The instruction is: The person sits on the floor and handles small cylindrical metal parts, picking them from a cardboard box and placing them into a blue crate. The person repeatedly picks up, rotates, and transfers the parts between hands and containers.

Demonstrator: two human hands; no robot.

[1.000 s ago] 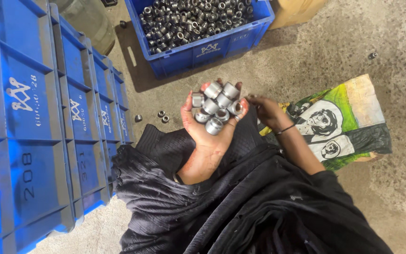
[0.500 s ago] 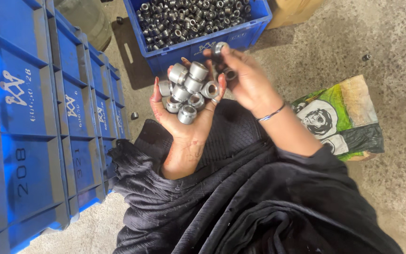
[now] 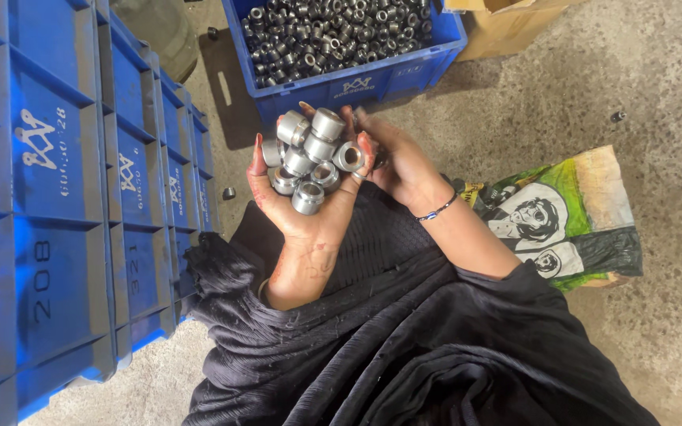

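The left hand (image 3: 309, 197) is cupping a pile of metal rings (image 3: 309, 158), fingers open. The right hand (image 3: 400, 162) is touching one ring, fingers curled; its grip is hidden.

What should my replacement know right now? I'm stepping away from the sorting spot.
Left hand: palm up, cupping a pile of short silver metal bushings.
Right hand: against the pile's right edge; whether it grips a piece cannot be told.
Blue plastic crate ahead: full of dark metal rings.
Done: a handful gathered.
Left: the handful is not yet set down; stacked blue crates stand to the left.
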